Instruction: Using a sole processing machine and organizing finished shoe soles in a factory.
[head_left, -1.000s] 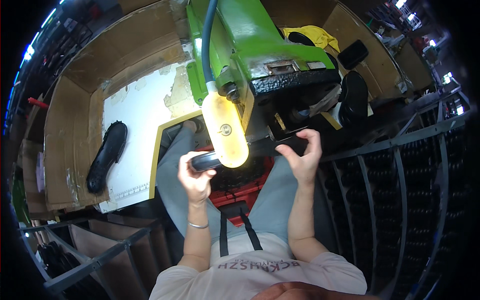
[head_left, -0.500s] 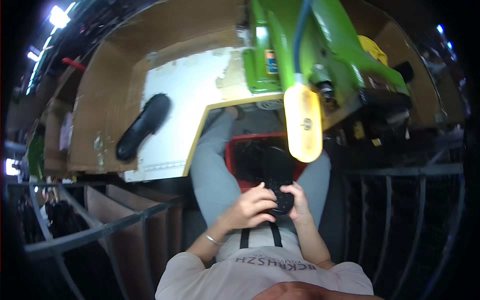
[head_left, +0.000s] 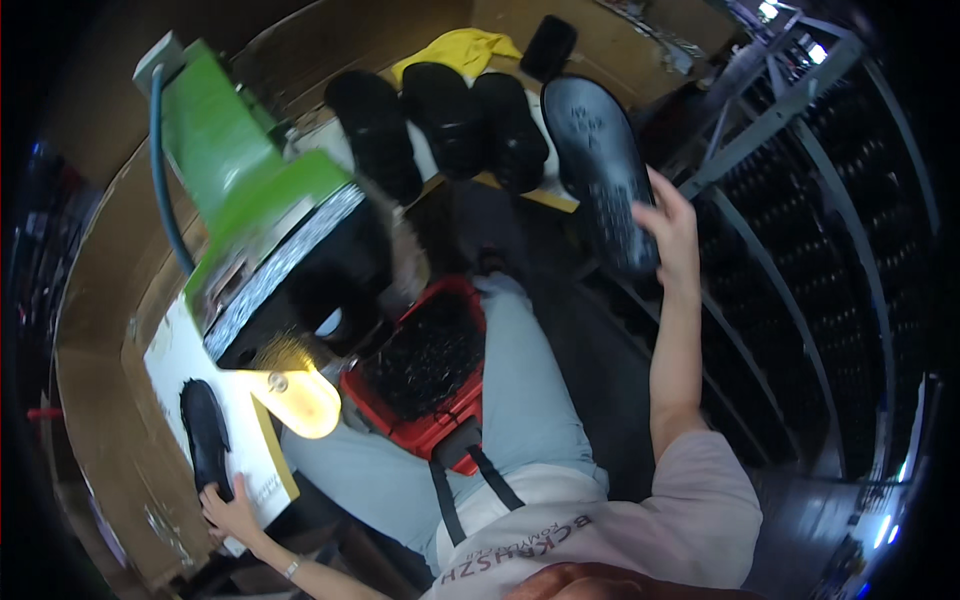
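My right hand (head_left: pixel 672 230) is raised at the right, its thumb and fingers closed on the edge of a black shoe sole (head_left: pixel 600 145) with raised marks on its face. Low at the left, my left hand (head_left: pixel 230 515) has its fingers around the near end of another black shoe sole (head_left: pixel 205 425), which lies on the white tabletop (head_left: pixel 168 350). Beside the raised sole, several more dark soles (head_left: pixel 445 115) stand in a row on the far end of the table.
A green machine (head_left: pixel 225 150) with a blue hose (head_left: pixel 158 180) and a lit yellow lamp (head_left: pixel 305 403) stands left of centre. Between my legs is a red bin (head_left: pixel 395 425) of black scraps. A yellow cloth (head_left: pixel 460 50) lies behind the soles. Metal racks (head_left: pixel 780 250) line the right.
My view has turned to the right. My hands, earlier together on a black sole over the bin, are now far apart, the left on the table's sole and the right raised with a sole.
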